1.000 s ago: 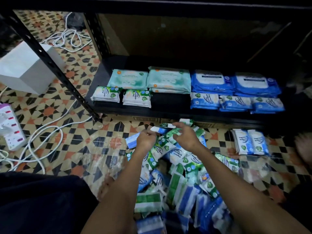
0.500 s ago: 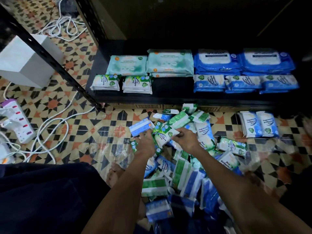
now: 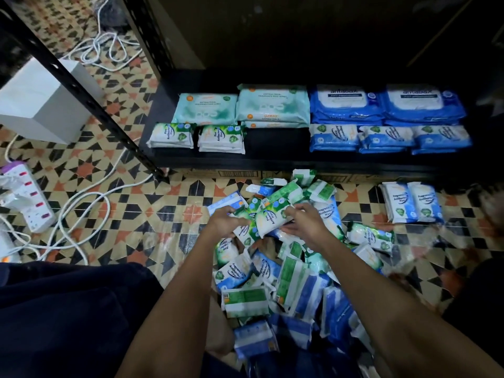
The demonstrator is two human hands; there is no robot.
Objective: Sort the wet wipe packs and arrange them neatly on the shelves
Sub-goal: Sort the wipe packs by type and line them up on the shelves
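Note:
A heap of small green and blue wet wipe packs (image 3: pixel 286 271) lies on the tiled floor in front of me. My left hand (image 3: pixel 224 222) grips green packs at the heap's left top. My right hand (image 3: pixel 305 222) grips a green-and-white pack (image 3: pixel 270 218) between both hands. The black bottom shelf (image 3: pixel 272 162) carries two small green stacks (image 3: pixel 196 135) front left, teal large packs (image 3: pixel 245 107) behind them, large blue packs (image 3: pixel 387 106) at the back right and small blue packs (image 3: pixel 387 139) in front of those.
Two blue-white packs (image 3: pixel 411 201) lie on the floor right of the heap. A black shelf post (image 3: pixel 81 88) slants across the left. A white box (image 3: pixel 46 102), a power strip (image 3: pixel 27 197) and white cables (image 3: pixel 81 203) lie on the left floor. My dark-clothed leg (image 3: pixel 68 317) fills the lower left.
Both hands drew back from the heap's far edge toward me and closed round green packs. The camera tilted down, so the shelf now sits higher in view.

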